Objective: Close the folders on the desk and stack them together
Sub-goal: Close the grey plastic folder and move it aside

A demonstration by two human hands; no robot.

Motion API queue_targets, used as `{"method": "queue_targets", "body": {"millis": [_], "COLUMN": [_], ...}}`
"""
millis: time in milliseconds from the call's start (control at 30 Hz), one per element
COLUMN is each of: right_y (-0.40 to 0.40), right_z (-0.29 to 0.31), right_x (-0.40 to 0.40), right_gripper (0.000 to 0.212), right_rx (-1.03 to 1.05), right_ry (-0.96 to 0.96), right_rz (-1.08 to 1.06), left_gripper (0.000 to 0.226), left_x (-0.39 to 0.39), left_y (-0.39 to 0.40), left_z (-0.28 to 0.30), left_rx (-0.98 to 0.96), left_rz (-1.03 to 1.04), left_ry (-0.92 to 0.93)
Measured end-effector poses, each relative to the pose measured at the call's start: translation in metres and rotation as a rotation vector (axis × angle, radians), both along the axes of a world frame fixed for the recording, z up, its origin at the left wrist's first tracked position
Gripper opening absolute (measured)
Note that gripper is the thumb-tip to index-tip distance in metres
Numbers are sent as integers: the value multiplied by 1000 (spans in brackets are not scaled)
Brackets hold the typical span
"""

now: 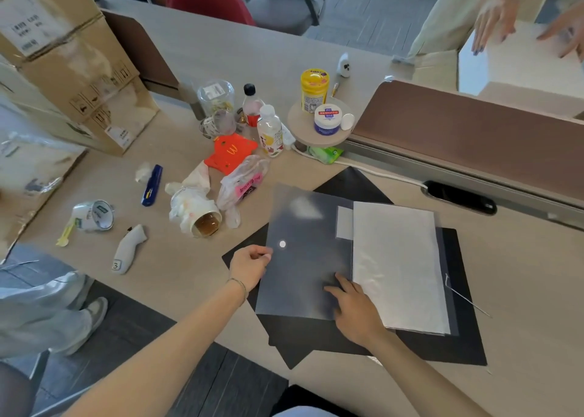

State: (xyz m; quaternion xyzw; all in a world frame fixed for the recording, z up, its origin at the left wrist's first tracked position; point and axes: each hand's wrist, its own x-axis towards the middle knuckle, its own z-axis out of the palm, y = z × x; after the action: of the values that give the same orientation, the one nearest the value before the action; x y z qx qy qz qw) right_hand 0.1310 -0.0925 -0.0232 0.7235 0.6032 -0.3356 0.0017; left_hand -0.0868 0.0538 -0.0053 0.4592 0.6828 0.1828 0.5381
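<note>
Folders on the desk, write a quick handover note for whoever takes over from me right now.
Left hand: pinching the left edge of the translucent grey cover, by its white snap dot.
Right hand: fingertips pressing on the cover near the spine, no grip.
The open folder's white paper stack lies exposed on its right half. Black folders lie underneath, fanned at different angles.
Done: nothing closed that I can confirm.
Left: swing the cover over the papers, snap it shut, square up the black folders, stack everything.
</note>
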Motion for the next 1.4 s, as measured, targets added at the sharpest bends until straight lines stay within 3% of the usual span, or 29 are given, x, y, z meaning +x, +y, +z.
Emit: {"method": "queue_targets", "body": {"millis": [167, 333, 533, 700, 967, 1133, 1300, 1400], "right_y": [5, 19, 26, 13, -22, -44, -54, -54], "right_z": [32, 77, 129, 141, 141, 124, 92, 73], "right_x": [0, -3, 15, 56, 137, 181, 210, 218], "right_gripper": [59, 66, 63, 39, 25, 33, 48, 62], "right_rx": [130, 289, 548, 693, 642, 498, 282, 176], "right_ry": [47, 101, 145, -18, 52, 265, 629, 684], "right_rz": [-29, 25, 127, 189, -107, -409, -752, -902], "left_gripper": [10, 15, 25, 25, 23, 43, 48, 48], "left_x": [0, 12, 61, 104, 153, 179, 200, 207], "left_y": [-17, -40, -81, -104, -116, -108, -100, -92], "left_z": [37, 72, 110, 112, 48, 12, 4, -1], "left_rx": [263, 403, 463, 384, 156, 11, -28, -65], "left_rz": [-136, -275, -310, -320, -244, -182, -126, -59], "left_ry": [46, 46, -57, -166, -17, 114, 129, 111]}}
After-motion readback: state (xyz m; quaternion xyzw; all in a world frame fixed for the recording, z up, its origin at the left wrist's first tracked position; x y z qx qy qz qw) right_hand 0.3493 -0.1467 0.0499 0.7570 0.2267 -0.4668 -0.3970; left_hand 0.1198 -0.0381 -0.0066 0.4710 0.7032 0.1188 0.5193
